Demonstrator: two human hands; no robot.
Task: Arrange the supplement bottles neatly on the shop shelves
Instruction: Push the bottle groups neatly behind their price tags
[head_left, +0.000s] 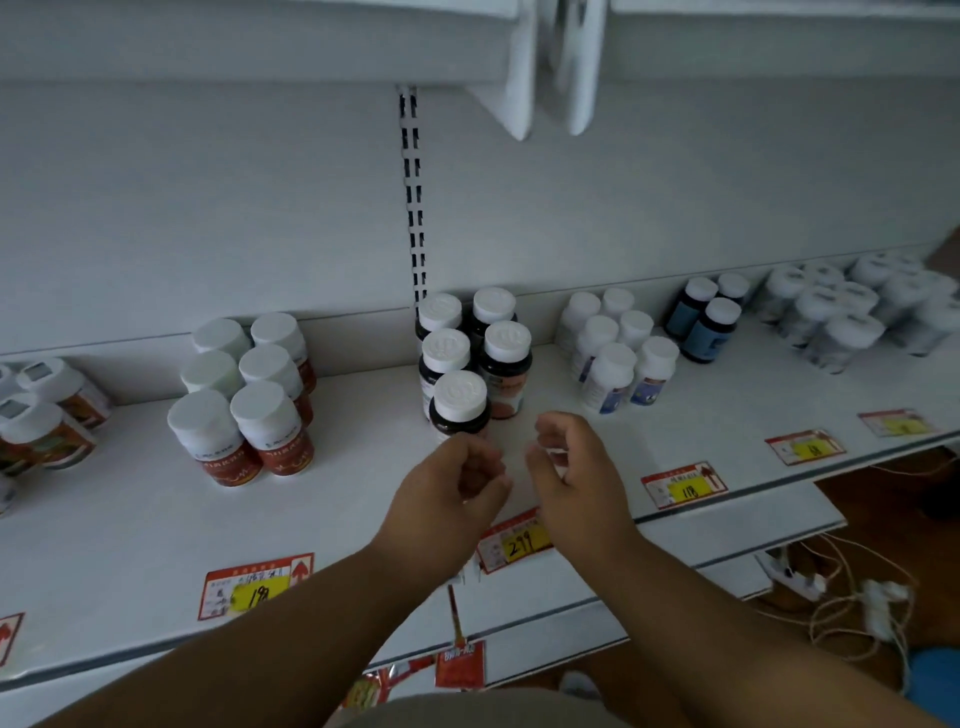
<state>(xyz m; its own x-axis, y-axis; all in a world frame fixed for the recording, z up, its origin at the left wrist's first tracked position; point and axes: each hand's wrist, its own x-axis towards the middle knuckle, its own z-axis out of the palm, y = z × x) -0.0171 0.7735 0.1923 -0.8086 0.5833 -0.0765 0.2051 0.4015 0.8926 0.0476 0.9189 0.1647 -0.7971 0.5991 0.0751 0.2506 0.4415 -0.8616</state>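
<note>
Bottles mostly grouped already, near-right slot unfilled, left hand and right hand loosely curled, holding nothing.

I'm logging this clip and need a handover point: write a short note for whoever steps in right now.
Left hand and right hand: both empty, fingers loosely curled, no grip on anything, held over the shelf just in front of the dark bottles.
Done: dark bottles stand in two rows; red-label bottles to the left and white bottles to the right are grouped too.
Left: the dark group's right row is one short; far-left bottles look tilted.
</note>
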